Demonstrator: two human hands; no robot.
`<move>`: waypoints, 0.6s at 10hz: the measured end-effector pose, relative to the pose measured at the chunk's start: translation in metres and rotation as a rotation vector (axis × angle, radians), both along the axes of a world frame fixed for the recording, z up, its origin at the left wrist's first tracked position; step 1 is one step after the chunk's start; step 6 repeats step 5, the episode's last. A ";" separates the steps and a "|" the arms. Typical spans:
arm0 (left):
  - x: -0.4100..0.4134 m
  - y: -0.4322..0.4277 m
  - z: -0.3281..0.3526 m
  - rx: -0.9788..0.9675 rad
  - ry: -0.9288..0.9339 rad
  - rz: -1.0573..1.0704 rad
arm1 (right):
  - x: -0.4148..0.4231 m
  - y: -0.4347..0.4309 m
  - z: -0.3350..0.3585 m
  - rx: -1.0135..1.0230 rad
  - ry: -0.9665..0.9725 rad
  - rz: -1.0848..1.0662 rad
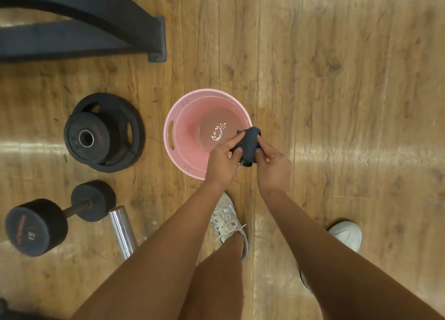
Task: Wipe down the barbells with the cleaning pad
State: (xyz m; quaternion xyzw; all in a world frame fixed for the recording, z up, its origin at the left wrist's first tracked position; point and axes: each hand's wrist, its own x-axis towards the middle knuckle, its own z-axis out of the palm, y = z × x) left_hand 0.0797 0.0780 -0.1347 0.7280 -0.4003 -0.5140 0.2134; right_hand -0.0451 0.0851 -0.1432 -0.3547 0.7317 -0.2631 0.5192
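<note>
A dark, bunched-up cleaning pad (249, 143) hangs over the near right rim of a pink bucket (179, 127) that holds water. My left hand (222, 159) grips the pad's left side, and my right hand (272, 162) grips its right side. The silver end of a barbell (121, 230) lies on the floor at the lower left, its length hidden under my left arm. A black dumbbell (57, 217) marked 15 lies just left of it.
Stacked black weight plates (103, 133) sit on the wooden floor left of the bucket. A black rack base (96, 26) fills the top left. My two white shoes (230, 223) stand below the bucket. Bare floor stretches to the right.
</note>
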 end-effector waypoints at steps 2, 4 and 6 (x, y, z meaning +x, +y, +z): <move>0.004 -0.008 0.004 0.049 0.042 -0.085 | -0.011 -0.010 -0.003 0.018 0.014 0.195; 0.000 -0.008 0.037 0.006 -0.257 -0.205 | -0.016 -0.019 0.021 -0.096 0.353 0.434; -0.003 -0.008 0.072 -0.040 -0.693 -0.354 | -0.016 -0.023 0.053 -0.233 0.591 0.527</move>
